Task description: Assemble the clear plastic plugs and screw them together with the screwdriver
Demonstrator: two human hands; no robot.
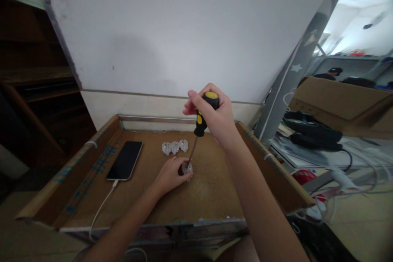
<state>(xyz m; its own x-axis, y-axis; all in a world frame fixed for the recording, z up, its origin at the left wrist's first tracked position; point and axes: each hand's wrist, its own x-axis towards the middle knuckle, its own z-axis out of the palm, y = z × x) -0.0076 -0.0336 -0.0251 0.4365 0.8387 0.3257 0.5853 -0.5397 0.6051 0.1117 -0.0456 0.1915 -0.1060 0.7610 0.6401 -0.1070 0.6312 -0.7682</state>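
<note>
My right hand (215,114) is wrapped round the black and yellow handle of a screwdriver (200,125), which slants down and to the left. Its tip meets a small clear plastic part (188,168) on the cardboard surface. That part is pinched between the thumb and fingers of my left hand (172,174), which rests on the cardboard. Just beyond the left hand, three similar clear plastic parts (175,147) stand side by side in a row. Where exactly the tip sits inside the held part is too small to make out.
A phone (125,160) with a white cable lies on the left of the cardboard-lined tray (215,200). Raised cardboard sides (276,168) flank the work area, and a white panel (172,41) rises behind. At right are a cardboard box (340,98), cables and a distant person (330,74).
</note>
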